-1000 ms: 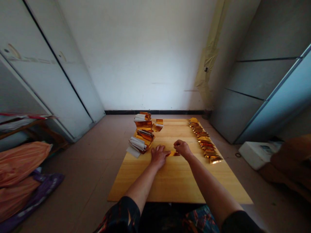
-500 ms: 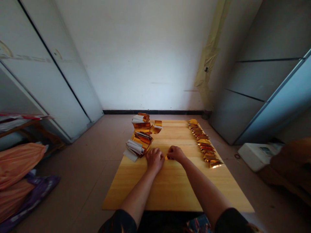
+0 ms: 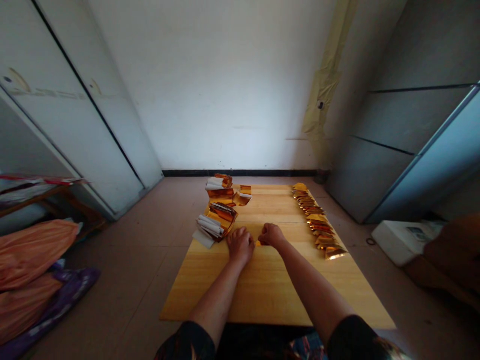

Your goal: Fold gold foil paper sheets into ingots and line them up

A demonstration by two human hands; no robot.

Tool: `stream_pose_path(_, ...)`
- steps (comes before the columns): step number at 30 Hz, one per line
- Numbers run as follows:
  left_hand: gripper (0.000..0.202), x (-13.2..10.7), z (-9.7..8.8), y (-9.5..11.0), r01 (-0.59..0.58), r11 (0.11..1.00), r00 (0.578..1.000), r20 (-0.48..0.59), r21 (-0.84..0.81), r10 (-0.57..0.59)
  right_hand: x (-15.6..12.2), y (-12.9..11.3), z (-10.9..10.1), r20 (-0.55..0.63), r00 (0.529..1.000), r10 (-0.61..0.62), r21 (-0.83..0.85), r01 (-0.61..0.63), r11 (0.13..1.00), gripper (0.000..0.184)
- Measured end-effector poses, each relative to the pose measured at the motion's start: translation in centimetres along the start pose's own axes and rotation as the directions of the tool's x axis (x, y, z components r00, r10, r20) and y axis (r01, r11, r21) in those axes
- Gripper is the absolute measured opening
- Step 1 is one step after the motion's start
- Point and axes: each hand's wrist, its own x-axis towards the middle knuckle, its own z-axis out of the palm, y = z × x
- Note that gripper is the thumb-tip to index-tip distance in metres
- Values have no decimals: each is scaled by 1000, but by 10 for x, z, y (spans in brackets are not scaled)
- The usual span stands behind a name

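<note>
My left hand (image 3: 240,244) and my right hand (image 3: 270,234) rest close together on a low wooden board (image 3: 270,280). Both press with curled fingers on a small piece of gold foil paper (image 3: 258,243), of which only a sliver shows between them. A stack of gold and white foil sheets (image 3: 216,222) lies just left of my left hand. A row of folded gold pieces (image 3: 317,222) runs along the board's right edge.
More gold foil stacks (image 3: 221,186) sit at the board's far left. Orange and purple bags (image 3: 33,270) lie on the floor at left beside a low wooden rack (image 3: 45,195). A white box (image 3: 401,239) sits on the floor at right. Cabinets flank both sides.
My right hand has drawn left toward my left hand, covering most of the gold piece that showed between them a second ago. The left hand's fingers have curled in.
</note>
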Motion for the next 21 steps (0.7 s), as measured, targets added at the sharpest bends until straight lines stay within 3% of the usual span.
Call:
stream_pose_path(12,9,1,7,-8,-4,999,1000,-10,-53,4,2,9,6,-90,996,0,47,5,999,2)
stream_pose_path(17,10,-1,9,-8,-23,998,1000,-22,-54,22,-7,5,8,-78,988,-135,-36,133,991,25)
stream_pose_path(21,11,-3,8,-8,-32,998,998,-61,-51,28,-7,6,10,-84,990,-115,6,116,993,19)
